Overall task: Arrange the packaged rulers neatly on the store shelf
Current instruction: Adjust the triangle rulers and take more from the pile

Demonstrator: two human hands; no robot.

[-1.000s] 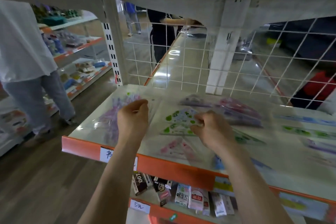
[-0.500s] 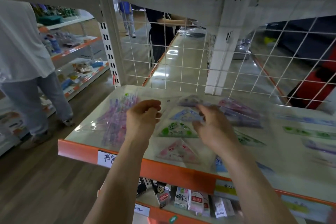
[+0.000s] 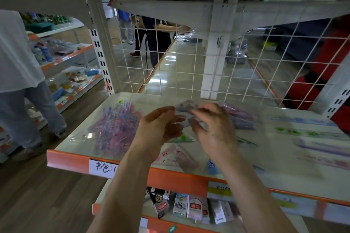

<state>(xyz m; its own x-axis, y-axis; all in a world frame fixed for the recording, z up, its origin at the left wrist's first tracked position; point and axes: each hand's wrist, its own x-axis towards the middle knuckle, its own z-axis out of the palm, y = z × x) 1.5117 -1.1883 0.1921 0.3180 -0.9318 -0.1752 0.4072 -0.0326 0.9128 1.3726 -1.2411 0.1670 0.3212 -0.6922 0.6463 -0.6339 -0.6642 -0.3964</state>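
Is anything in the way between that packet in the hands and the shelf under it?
Yes. The left hand and right hand hold the ruler packet over the shelf, where a green set-square packet and a pink set-square packet already lie beneath it.

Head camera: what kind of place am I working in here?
Most likely a retail shop selling stationery. An orange-edged white metal shelf bears a handwritten paper label, clear-packaged patterned rulers lie on it, and small boxed goods fill the tier below.
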